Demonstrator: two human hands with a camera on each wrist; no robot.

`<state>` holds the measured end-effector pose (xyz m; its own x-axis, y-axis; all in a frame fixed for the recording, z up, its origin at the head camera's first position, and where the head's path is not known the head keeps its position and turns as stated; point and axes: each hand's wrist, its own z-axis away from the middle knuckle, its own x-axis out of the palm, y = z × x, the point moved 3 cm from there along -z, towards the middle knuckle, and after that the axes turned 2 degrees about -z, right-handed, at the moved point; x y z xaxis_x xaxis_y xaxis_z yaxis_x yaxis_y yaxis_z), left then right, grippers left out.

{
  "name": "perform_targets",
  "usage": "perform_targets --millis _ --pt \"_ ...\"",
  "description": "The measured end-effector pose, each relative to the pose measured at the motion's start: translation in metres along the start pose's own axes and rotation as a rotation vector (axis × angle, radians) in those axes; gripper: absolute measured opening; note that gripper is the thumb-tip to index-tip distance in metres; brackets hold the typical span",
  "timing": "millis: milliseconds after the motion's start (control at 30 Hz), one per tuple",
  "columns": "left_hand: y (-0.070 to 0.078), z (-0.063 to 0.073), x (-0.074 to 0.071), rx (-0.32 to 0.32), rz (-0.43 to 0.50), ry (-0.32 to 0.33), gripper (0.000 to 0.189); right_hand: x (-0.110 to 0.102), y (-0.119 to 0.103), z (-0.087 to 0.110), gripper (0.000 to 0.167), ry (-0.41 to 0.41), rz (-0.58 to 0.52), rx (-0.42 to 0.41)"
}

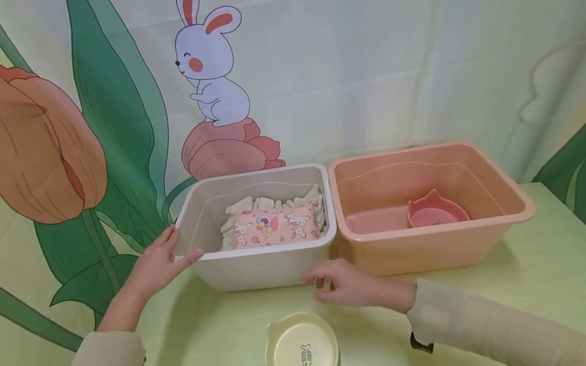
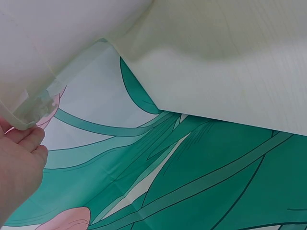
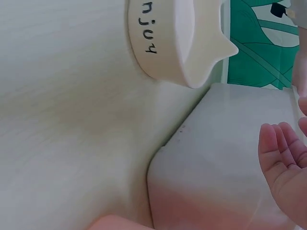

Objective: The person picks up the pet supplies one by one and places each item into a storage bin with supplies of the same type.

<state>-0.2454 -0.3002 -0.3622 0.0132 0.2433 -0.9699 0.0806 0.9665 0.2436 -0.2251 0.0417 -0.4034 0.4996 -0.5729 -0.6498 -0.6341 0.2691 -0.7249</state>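
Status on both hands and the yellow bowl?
Left hand touching white bin. Right hand empty, near bin's front. Yellow bowl on table, unheld. Nothing visibly between bowl and right hand.

A pale, creased cloth [image 1: 376, 72] covers the far side as a wall. Printed left of its middle, a white rabbit [image 1: 213, 51] with orange inner ears sits on a pink flower [image 1: 219, 150]. Farther left come a large orange tulip [image 1: 42, 143] and tall green leaves [image 1: 112, 76]; more green leaves [image 1: 561, 165] show at the far right. A faint wavy outline [image 1: 534, 83] marks the upper right. In front stands a light yellow-green table [image 1: 206, 342] with fine grain lines, its straight edge meeting the printed greenery on the left. Light is soft, leaving blurred shadows on the tabletop.
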Motion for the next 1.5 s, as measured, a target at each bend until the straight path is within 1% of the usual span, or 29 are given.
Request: perform_targets --millis 167,300,667,833,1033,1267,1500 --pt "-0.002 -0.001 0.001 0.003 -0.001 0.000 0.090 0.007 0.008 0.003 0.032 -0.023 -0.014 0.035" --pt "-0.003 -0.001 0.002 -0.003 -0.002 -0.002 0.091 0.013 0.013 0.005 0.031 -0.047 0.006 0.062" --pt "-0.002 -0.001 0.001 -0.010 0.002 -0.009 0.091 0.021 0.023 0.008 0.034 -0.060 0.016 0.066" --pt "-0.001 0.000 0.000 -0.005 0.001 -0.009 0.090 0.026 0.028 0.009 0.034 -0.067 -0.013 0.063" --pt "-0.002 -0.001 0.001 -0.006 0.006 -0.009 0.090 0.031 0.035 0.011 0.033 -0.068 -0.045 0.109" --pt "-0.002 -0.001 0.001 -0.010 0.009 -0.012 0.091 0.034 0.038 0.013 0.033 -0.061 -0.050 0.101" --pt "-0.003 -0.002 0.001 -0.018 0.014 -0.012 0.091 0.040 0.044 0.014 0.034 -0.071 -0.135 0.168"
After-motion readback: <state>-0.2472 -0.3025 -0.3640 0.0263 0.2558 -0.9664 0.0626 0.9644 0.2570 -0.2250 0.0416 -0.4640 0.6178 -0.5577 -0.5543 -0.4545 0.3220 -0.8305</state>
